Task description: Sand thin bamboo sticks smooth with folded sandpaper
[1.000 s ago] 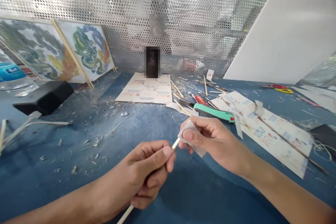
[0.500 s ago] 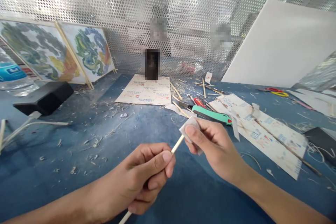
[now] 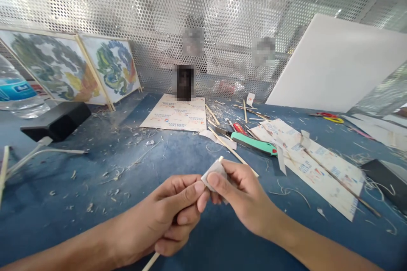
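Right hand [image 3: 243, 194], paper [image 3: 215, 167] around stick [image 3: 150, 261]

Pale paper [image 3: 214, 168] wraps 1 thin, slanting stick [image 3: 151, 261].

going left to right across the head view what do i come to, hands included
Water bottle → narrower painting → left hand → right hand → red-and-yellow scissors.

The left hand [image 3: 176, 211] is curled, thumb laid forward over bent fingers, the right hand [image 3: 237, 188] is pinched just beside it, and both bare forearms [image 3: 92, 237] angle inward from the lower corners.
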Motion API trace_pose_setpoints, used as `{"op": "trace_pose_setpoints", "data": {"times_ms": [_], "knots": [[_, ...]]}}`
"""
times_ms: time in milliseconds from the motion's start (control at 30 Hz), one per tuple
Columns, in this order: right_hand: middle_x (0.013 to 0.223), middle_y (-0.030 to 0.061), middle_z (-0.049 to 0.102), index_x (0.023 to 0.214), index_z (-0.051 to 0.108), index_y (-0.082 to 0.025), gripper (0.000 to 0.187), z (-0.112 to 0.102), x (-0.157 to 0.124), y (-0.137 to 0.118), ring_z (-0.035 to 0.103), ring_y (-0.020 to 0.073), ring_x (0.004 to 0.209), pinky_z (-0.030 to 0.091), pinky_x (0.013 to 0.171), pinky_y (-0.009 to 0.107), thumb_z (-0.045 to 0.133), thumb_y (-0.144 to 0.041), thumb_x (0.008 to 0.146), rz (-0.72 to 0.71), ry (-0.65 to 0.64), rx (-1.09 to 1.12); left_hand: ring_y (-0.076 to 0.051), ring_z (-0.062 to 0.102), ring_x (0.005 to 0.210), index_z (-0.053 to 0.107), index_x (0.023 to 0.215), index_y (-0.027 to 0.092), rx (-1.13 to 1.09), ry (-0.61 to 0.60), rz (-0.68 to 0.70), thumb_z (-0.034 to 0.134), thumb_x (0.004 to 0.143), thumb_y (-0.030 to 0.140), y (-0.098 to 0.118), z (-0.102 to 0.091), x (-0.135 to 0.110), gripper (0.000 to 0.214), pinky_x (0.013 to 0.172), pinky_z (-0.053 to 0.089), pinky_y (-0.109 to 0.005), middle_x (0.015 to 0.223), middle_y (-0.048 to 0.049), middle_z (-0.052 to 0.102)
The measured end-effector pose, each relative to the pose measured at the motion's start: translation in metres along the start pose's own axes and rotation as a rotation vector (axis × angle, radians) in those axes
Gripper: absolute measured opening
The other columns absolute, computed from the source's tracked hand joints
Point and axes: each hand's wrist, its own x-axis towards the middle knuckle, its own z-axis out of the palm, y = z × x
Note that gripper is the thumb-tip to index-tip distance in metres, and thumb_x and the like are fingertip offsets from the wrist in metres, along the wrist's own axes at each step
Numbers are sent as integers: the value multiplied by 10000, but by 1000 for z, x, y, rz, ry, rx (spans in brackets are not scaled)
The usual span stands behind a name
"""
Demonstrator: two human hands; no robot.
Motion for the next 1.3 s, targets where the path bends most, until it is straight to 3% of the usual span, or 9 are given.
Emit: {"op": "trace_pose_setpoints", "data": {"times_ms": [267, 367, 567, 667, 800, 1033, 1100, 1233, 1300], "knots": [[661, -20, 588, 793, 634, -196, 368, -11, 6, 0, 511, 120, 608, 394, 584, 262, 616, -474, 1033, -59, 57, -9, -42, 71, 446, 557, 848, 228, -9, -7, -2, 529, 1043, 450, -1, 3, -2, 297, 358, 96, -120, 589, 118, 273], [655, -16, 607, 811, 659, -198, 350, -15, 7, -1, 514, 118, 587, 383, 565, 265, 625, -468, 1030, -48, 53, 12, -42, 112, 441, 610, 910, 229, 3, -13, 0, 505, 1052, 438, -2, 2, -3, 274, 362, 103, -140, 616, 99, 346], [668, -2, 612, 756, 671, -221, 339, -33, 5, -9, 532, 143, 588, 399, 559, 294, 668, -450, 1006, -134, 275, -8, -48, 139, 458, 619, 860, 207, 21, -10, 38, 568, 1026, 421, -3, 2, -1, 276, 393, 130, -156, 597, 90, 369], [649, -3, 605, 790, 698, -225, 320, -39, 5, -13, 533, 149, 581, 392, 556, 301, 667, -458, 1007, -153, 301, -42, -48, 161, 456, 662, 861, 193, 63, 29, 87, 624, 998, 425, -4, 2, 0, 272, 393, 140, -160, 583, 88, 396], [638, -10, 612, 802, 700, -215, 333, -35, 4, -14, 522, 132, 560, 392, 547, 282, 636, -452, 1028, -130, 226, -39, -47, 162, 440, 669, 870, 199, 114, 39, 82, 653, 979, 443, -5, 3, -1, 267, 387, 124, -176, 571, 92, 413], [646, 5, 634, 820, 749, -176, 358, -16, -3, -11, 542, 115, 558, 390, 529, 259, 639, -450, 1022, 33, -129, -180, -45, 155, 448, 662, 892, 199, 119, 30, 106, 673, 966, 479, -1, 0, -3, 290, 402, 139, -177, 567, 108, 396], [613, -3, 621, 780, 731, -179, 372, -20, -2, -11, 524, 107, 530, 373, 505, 254, 648, -453, 1016, -6, -57, -170, -49, 161, 455, 667, 890, 199, 129, 45, 108, 673, 967, 477, -1, -1, -4, 288, 406, 141, -184, 566, 106, 396], [598, -25, 594, 711, 654, -194, 384, -35, 2, -13, 513, 92, 532, 393, 515, 229, 654, -415, 1026, -172, 236, -71, -54, 192, 453, 672, 895, 196, 153, 20, 83, 656, 975, 480, -4, 0, -4, 295, 402, 143, -196, 563, 99, 406], [595, -30, 587, 706, 638, -195, 394, -36, 3, -12, 505, 86, 527, 391, 514, 224, 645, -416, 1032, -173, 265, -54, -55, 184, 450, 671, 901, 197, 151, 16, 74, 654, 973, 486, -6, 1, -3, 298, 397, 129, -200, 562, 100, 402]]}}
